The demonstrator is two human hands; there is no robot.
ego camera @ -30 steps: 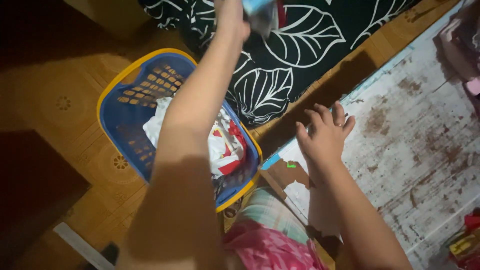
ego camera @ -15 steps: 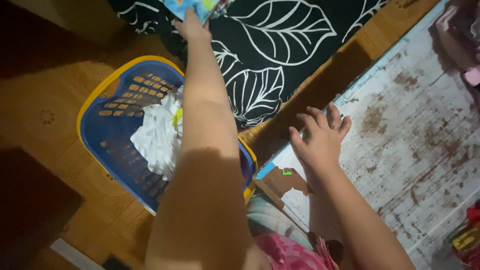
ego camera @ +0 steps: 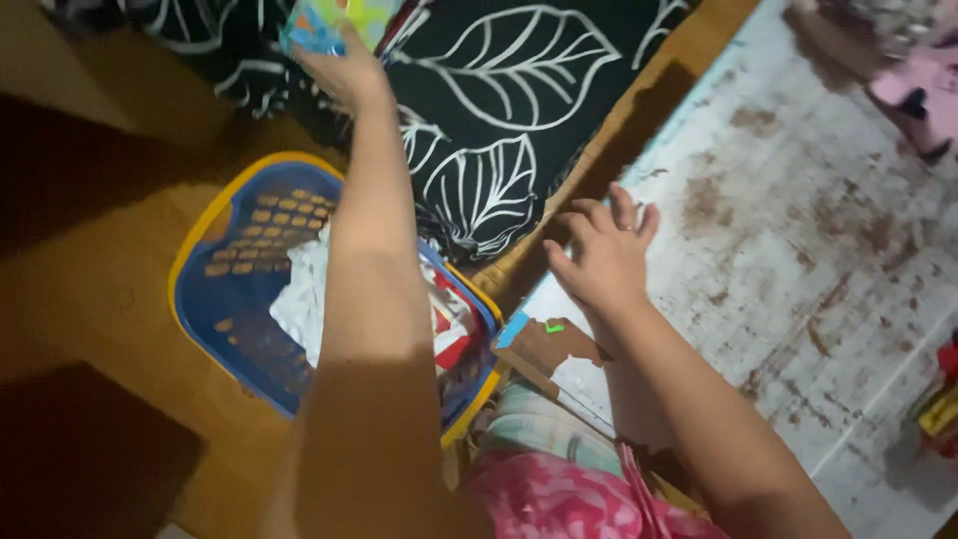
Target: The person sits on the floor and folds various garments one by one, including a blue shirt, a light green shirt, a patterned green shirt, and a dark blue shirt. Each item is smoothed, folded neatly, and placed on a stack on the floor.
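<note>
My left hand [ego camera: 344,70] is stretched out far ahead and grips a bright blue, green and yellow piece of cloth [ego camera: 324,22] at the top edge of the view, over a black fabric with white leaf print [ego camera: 499,100]. My left forearm passes over a blue laundry basket with a yellow rim [ego camera: 225,289] on the floor; white and red clothes [ego camera: 299,294] lie in it. My right hand [ego camera: 597,255] rests flat with spread fingers on a worn white table top [ego camera: 798,220], holding nothing. A ring shows on one finger.
The basket stands on an orange patterned floor [ego camera: 100,269]. The table's near corner [ego camera: 544,344] is chipped to bare brown. Pink clothes [ego camera: 918,80] lie at the table's far right, and red and yellow items [ego camera: 943,394] at its right edge. Pink fabric [ego camera: 544,499] covers my lap.
My left hand has carried the colourful cloth leftward along the leaf-print fabric. The view has shifted a little. My right hand stays flat on the table.
</note>
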